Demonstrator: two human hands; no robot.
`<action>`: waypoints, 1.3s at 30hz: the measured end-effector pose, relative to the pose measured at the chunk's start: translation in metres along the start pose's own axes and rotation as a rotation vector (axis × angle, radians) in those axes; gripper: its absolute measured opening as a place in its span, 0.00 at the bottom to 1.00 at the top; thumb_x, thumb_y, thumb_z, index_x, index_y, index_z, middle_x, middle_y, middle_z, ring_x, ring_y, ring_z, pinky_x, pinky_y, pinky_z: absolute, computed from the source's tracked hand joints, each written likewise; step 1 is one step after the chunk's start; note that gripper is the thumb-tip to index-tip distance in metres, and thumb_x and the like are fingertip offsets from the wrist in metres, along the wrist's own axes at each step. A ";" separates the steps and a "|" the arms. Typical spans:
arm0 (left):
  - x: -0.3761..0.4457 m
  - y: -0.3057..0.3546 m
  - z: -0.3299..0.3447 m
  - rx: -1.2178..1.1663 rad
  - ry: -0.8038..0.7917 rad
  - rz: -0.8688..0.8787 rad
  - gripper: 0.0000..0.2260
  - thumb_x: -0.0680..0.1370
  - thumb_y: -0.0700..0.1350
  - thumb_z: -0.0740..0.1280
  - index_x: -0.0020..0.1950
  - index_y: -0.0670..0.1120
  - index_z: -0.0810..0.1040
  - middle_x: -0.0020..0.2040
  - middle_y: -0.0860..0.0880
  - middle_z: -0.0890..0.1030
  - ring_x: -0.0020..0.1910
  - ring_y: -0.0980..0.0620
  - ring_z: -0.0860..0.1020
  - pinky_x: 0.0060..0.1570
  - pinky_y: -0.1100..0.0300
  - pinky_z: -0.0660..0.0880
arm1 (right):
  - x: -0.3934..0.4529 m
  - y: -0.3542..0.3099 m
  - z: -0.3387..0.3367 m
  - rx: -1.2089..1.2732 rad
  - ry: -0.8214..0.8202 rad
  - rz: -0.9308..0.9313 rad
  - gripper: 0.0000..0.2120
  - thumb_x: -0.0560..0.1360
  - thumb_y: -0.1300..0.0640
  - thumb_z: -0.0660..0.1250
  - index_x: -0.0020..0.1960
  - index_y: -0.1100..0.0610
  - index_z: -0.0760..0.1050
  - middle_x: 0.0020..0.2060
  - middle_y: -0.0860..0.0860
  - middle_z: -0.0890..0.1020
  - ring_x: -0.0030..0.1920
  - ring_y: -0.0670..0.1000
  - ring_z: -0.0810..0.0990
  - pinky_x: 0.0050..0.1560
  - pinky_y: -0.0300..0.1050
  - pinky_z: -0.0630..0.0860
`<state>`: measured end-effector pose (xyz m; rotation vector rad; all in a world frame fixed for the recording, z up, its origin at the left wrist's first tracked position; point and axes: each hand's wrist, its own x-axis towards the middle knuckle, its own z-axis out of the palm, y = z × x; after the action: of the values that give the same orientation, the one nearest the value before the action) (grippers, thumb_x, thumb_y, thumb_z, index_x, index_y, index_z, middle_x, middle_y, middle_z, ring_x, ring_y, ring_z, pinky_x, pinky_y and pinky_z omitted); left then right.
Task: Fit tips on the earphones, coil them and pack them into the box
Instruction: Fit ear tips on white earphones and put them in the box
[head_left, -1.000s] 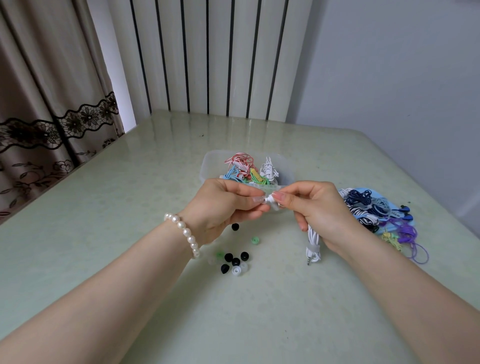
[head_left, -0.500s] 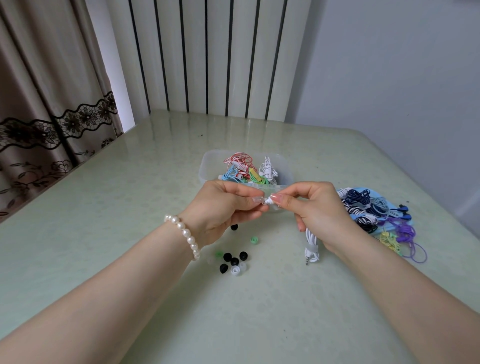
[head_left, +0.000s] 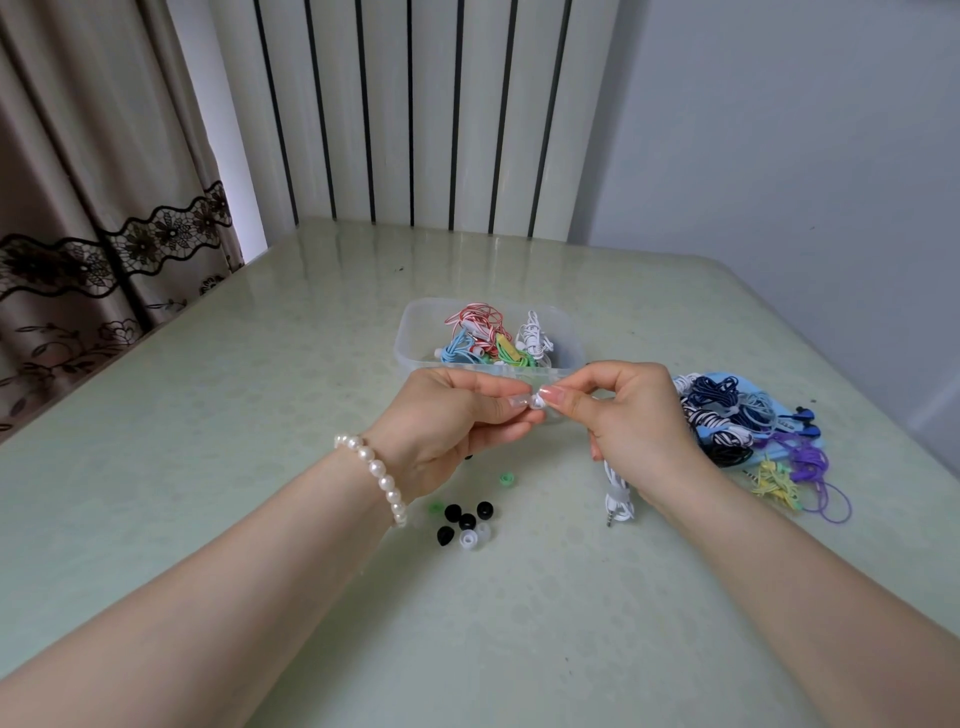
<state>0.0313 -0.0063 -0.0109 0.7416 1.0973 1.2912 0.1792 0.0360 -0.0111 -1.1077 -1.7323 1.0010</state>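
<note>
Left hand (head_left: 447, 415) and right hand (head_left: 628, 415) pinching one white earbud (head_left: 538, 401), four black tips (head_left: 462, 517), one box (head_left: 415, 338)

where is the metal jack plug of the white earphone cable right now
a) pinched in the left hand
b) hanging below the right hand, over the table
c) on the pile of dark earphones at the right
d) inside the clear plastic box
b: the metal jack plug ends the bundled white earphone cable, which hangs below the right hand, outside the clear plastic box.
</note>
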 end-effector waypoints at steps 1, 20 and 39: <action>0.000 0.000 0.000 -0.011 0.003 0.000 0.05 0.71 0.28 0.65 0.42 0.34 0.79 0.34 0.41 0.83 0.33 0.50 0.83 0.39 0.61 0.80 | 0.000 0.000 0.001 -0.007 0.008 -0.009 0.10 0.70 0.62 0.71 0.32 0.53 0.76 0.18 0.39 0.73 0.16 0.43 0.65 0.20 0.32 0.62; -0.002 -0.006 0.013 -0.193 0.066 0.046 0.05 0.72 0.27 0.64 0.45 0.31 0.78 0.36 0.40 0.83 0.33 0.49 0.83 0.41 0.60 0.80 | -0.001 0.017 0.013 -0.159 0.258 -0.307 0.06 0.68 0.63 0.72 0.35 0.53 0.81 0.32 0.43 0.76 0.36 0.37 0.74 0.38 0.26 0.66; 0.004 0.020 -0.021 0.256 -0.015 0.032 0.03 0.73 0.34 0.67 0.41 0.36 0.79 0.34 0.44 0.82 0.29 0.53 0.81 0.34 0.63 0.80 | 0.014 0.001 -0.013 0.433 0.000 0.231 0.09 0.73 0.58 0.67 0.40 0.64 0.77 0.28 0.54 0.78 0.15 0.45 0.60 0.19 0.32 0.56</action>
<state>0.0040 -0.0022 -0.0002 0.9611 1.2575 1.1819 0.1871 0.0519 -0.0044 -1.0316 -1.3172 1.4371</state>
